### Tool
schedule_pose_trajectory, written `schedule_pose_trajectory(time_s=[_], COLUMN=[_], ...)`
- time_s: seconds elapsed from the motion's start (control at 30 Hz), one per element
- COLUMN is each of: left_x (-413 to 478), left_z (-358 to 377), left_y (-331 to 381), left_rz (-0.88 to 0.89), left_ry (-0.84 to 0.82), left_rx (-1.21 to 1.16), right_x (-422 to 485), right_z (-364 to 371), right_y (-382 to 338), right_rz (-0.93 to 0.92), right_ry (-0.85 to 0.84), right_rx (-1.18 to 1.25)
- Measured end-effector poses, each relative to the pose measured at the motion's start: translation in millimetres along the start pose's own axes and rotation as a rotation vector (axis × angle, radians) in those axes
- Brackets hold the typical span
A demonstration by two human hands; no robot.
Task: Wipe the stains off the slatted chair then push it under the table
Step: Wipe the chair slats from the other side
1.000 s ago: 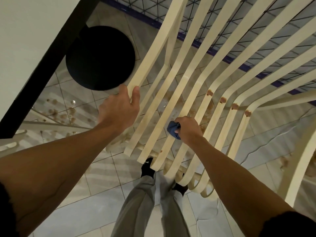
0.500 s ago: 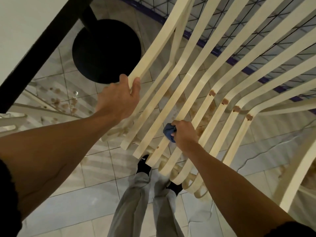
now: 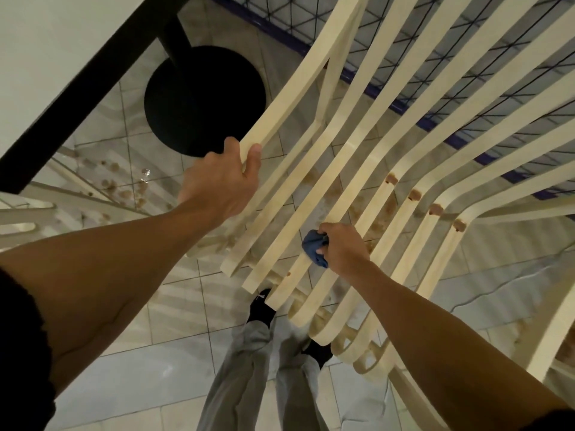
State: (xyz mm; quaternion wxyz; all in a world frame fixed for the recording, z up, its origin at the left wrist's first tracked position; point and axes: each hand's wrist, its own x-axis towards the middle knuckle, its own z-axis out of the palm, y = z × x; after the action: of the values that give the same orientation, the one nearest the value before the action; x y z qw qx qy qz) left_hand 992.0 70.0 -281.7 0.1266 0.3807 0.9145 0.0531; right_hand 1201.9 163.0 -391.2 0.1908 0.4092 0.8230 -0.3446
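1. Left grip [image 3: 222, 181]: closed round the outermost slat of the slatted chair [image 3: 292, 98], partway along it. The slat hides most of my fingertips.
2. Right grip [image 3: 342, 248]: bunched tight on a blue cloth [image 3: 314, 247] held against a middle slat. Only a wad shows past my knuckles, and my hand covers where the cloth meets the wood.
3. The chair stands directly in front of me, beside the table [image 3: 46, 57] and not under it. Its slats run up and right out of frame, so the far ends are cut off. I cannot make out the legs.
4. Only a white corner and black edge of the table show, upper left. Its round black base [image 3: 202, 98] sits on the floor beneath.
5. Stains [image 3: 414, 195]: four brown blobs at the bends of the right-hand slats, apart from the cloth. The brownish smears seen between the slats could be on the tiles or on the wood; I cannot tell which.
6. Pale bars low on the left are cut off, and I cannot tell what they belong to.
7. My grey trouser legs [image 3: 249, 368] and dark socks are below, with one foot partly hidden under the slat ends.
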Motion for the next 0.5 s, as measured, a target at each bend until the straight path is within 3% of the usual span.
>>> schedule_pose_trajectory(time_s=[0.2,0.5], left_x=[-1.5,-0.7], left_z=[-1.2,-0.7], left_y=[1.5,0.5], left_rz=[-0.026,-0.019], left_ry=[-0.007,-0.014], left_rx=[0.016,0.007], right_x=[2.9,2.8], right_z=[-3.3,-6.0], right_y=[2.4,2.2], right_rz=[0.046,-0.003], right_ry=[0.109,0.020], right_rx=[0.008,-0.036])
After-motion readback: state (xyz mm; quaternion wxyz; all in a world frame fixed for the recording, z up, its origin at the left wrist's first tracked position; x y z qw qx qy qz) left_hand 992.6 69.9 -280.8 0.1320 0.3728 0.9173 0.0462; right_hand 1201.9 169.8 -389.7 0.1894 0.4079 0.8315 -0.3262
